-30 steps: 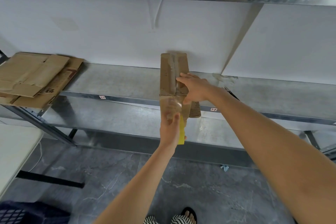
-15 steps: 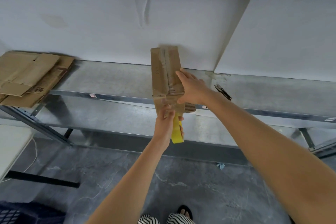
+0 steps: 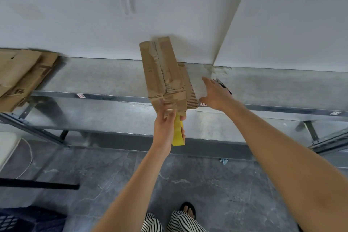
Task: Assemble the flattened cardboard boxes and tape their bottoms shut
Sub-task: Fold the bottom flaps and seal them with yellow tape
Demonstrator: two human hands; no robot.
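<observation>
Grey metal shelf backed by a white wall panel fills the view, and the cardboard box sits at its middle, long and narrow, its seamed face turned to the camera, its far end up against the panel and its near end hanging over the shelf's front lip; whether it rests on the shelf cannot be told. At that near end the left hand reaches up from below, arm nearly straight, fingers curled round a yellow tool and pressed to the box's lower flap. The right hand hovers just right of the box, apart from it, palm down, fingers spread and relaxed, thumb pointing back toward the cardboard, forearm stretched out long from the lower right. A small black tool lies on the shelf just beyond its fingers. Far to the left, flattened cardboard is stacked on the same shelf. Below lie grey stone floor, striped trousers and a sandalled foot.
</observation>
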